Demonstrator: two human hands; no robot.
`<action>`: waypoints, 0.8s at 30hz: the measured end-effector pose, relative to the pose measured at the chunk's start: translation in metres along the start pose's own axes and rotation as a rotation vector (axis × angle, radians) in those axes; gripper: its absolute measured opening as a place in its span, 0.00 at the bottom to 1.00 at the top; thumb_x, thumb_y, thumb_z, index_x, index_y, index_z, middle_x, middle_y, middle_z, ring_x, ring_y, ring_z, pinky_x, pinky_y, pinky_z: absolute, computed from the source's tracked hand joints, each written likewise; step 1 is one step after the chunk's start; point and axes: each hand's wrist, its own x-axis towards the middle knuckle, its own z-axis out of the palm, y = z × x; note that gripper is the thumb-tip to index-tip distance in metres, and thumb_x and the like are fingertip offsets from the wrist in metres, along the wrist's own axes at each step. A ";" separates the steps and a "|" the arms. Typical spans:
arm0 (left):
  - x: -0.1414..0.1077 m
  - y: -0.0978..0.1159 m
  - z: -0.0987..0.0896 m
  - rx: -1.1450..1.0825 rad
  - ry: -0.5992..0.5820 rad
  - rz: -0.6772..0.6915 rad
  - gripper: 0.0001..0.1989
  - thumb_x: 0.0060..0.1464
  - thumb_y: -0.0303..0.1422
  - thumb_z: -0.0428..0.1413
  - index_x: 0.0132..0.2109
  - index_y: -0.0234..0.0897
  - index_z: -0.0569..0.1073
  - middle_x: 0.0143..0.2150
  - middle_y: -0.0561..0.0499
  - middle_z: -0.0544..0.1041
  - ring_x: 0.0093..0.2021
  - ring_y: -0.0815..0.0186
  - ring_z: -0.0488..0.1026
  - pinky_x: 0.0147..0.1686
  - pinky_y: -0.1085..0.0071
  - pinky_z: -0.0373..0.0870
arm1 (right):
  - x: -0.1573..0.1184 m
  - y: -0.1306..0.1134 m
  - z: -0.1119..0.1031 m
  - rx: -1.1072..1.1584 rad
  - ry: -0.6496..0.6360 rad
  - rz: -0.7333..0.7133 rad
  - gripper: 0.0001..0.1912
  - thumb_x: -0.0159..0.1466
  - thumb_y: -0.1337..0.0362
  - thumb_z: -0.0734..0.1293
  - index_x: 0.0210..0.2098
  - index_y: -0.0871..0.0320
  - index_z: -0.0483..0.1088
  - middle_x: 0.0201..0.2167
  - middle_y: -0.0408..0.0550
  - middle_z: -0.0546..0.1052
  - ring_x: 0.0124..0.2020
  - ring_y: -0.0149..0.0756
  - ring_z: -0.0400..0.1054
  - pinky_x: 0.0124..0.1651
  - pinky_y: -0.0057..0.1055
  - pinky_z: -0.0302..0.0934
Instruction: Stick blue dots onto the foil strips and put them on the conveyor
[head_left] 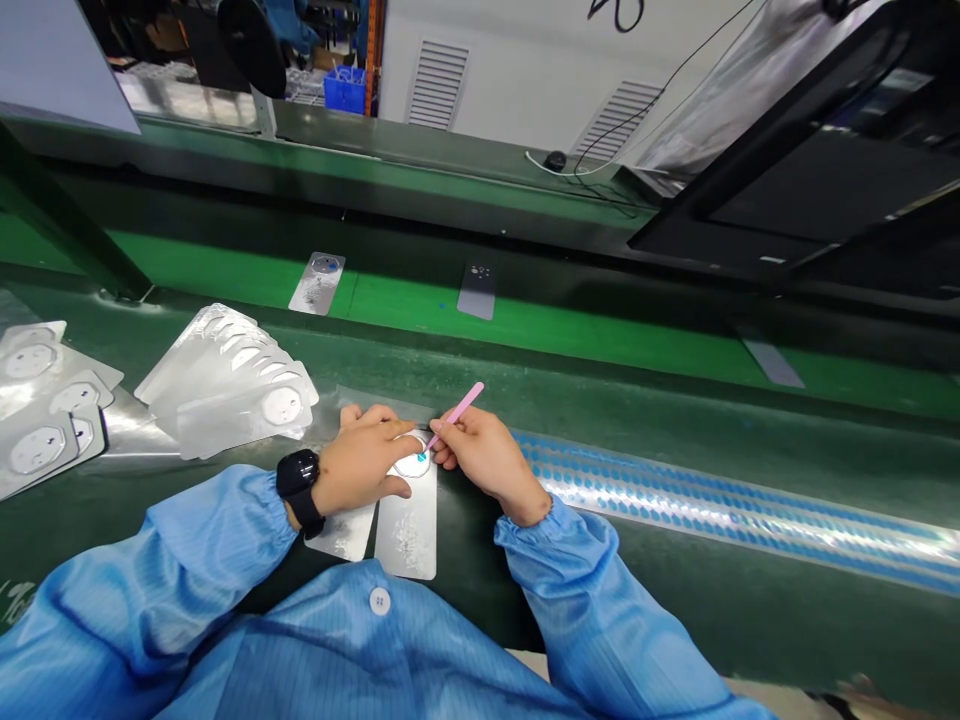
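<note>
1. Pink tweezers sit pinched in the right hand; we judge them light and stiff.
2. The left hand, fingers together, presses a white film disc on a silvery backing strip on the green mat; we'd expect it thin and slippery, best taken by its edge.

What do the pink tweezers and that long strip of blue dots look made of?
The pink tweezers look like smooth, matte, pink-coated metal, though plastic is possible at this view. The strip looks like glossy clear plastic film, since white glare runs along it between the blue dots; whether those are print or stickers is unclear.
</note>
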 end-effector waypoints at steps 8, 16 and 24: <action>0.000 0.005 -0.006 0.100 -0.051 0.008 0.15 0.50 0.41 0.63 0.45 0.46 0.76 0.59 0.47 0.69 0.55 0.49 0.60 0.46 0.54 0.52 | -0.002 -0.001 0.003 -0.039 0.020 -0.009 0.07 0.60 0.65 0.65 0.25 0.57 0.66 0.18 0.42 0.73 0.17 0.30 0.67 0.21 0.25 0.63; 0.001 0.008 -0.006 0.085 -0.062 -0.030 0.17 0.50 0.40 0.64 0.46 0.44 0.75 0.60 0.47 0.69 0.56 0.49 0.60 0.46 0.52 0.53 | -0.029 0.002 -0.011 -0.434 0.177 -0.532 0.08 0.63 0.65 0.59 0.30 0.56 0.68 0.28 0.49 0.74 0.32 0.39 0.70 0.38 0.35 0.66; 0.006 0.010 -0.009 0.056 -0.058 -0.063 0.22 0.46 0.38 0.67 0.46 0.39 0.69 0.53 0.47 0.71 0.54 0.51 0.60 0.45 0.57 0.55 | -0.045 0.019 0.003 -1.119 -0.062 -0.537 0.18 0.62 0.70 0.61 0.50 0.56 0.72 0.37 0.52 0.74 0.34 0.38 0.70 0.37 0.31 0.64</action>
